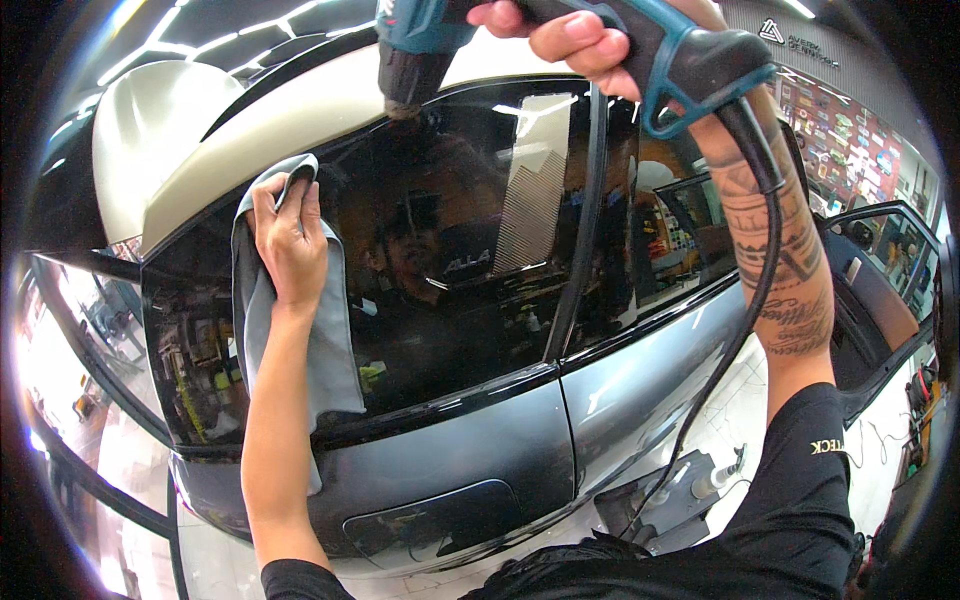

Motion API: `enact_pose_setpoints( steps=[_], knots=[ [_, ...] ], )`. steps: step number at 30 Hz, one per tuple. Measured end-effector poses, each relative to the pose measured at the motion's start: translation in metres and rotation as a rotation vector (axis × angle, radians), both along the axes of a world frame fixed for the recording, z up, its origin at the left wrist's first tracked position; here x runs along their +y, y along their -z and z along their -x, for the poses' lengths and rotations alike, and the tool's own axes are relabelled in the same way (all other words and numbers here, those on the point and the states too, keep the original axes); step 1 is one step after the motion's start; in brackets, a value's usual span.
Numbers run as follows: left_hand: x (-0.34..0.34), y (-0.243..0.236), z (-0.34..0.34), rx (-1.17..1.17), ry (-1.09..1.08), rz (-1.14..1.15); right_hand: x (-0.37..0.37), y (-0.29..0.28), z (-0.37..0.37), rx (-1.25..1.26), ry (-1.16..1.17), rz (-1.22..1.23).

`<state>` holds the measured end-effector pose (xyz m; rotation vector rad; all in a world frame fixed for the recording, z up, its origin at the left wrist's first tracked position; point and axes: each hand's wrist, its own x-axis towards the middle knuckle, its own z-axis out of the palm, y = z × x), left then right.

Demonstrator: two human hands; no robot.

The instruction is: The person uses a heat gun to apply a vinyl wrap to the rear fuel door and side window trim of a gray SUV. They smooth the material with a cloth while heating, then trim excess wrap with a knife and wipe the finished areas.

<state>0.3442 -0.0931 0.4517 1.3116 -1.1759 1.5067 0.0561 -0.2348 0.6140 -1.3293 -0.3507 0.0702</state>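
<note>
Head view showed us both of our hands occupied at the side of a car. Our left hand [288, 240] clutched a grey cloth [333, 340], its fingers bent close together with a fold bunched between them and the thumb, so we counted that grip as firmly closed. We had the cloth against the dark rear side window [430, 210], toward its rear end, where the top curled over our fingertips and the rest hung in long, limp folds past the lower edge of the glass. Our right hand [583, 45] was wrapped around the handle of a heat gun [700, 65], fingers curled inward, holding it up across the upper part of our view. We could not tell whether a finger pressed the trigger.

The gun's teal and black casing looked hard and moulded, with a looped guard at the handle end, and its dark, cylindrical nozzle [405, 85] pointed downward near the window's top edge; we could not judge the gap to the glass. A smooth black cord [768, 240] trailed from the handle beside our forearm. Glossy glass mirrored the room to us, and below it the grey body panel [470, 430] shone around a rounded rectangular flap [435, 520].
</note>
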Motion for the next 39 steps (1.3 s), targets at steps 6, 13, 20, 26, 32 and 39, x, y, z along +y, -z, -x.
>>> enact_pose_setpoints(
  steps=[6, 13, 20, 26, 32, 39],
  knots=[
    [-0.035, -0.039, 0.020, -0.248, -0.029, -0.221, -0.012, 0.013, 0.041, -0.242, 0.211, 0.032],
    [-0.121, -0.091, 0.086, -0.485, 0.020, -0.608, -0.059, 0.033, 0.186, -0.375, 0.480, 0.393],
    [-0.198, -0.101, 0.132, -0.423, -0.005, -0.795, -0.076, 0.068, 0.311, -0.330, 0.705, 0.247],
    [-0.219, -0.104, 0.145, -0.400, -0.078, -0.756, -0.071, 0.089, 0.322, -0.438, 0.956, -0.099],
    [-0.228, -0.105, 0.154, -0.357, -0.145, -0.766, -0.105, 0.090, 0.354, -0.381, 0.922, -0.008],
    [-0.231, -0.106, 0.146, -0.275, -0.095, -0.797, -0.168, 0.087, 0.384, -0.234, 0.295, 0.152]
  ],
)
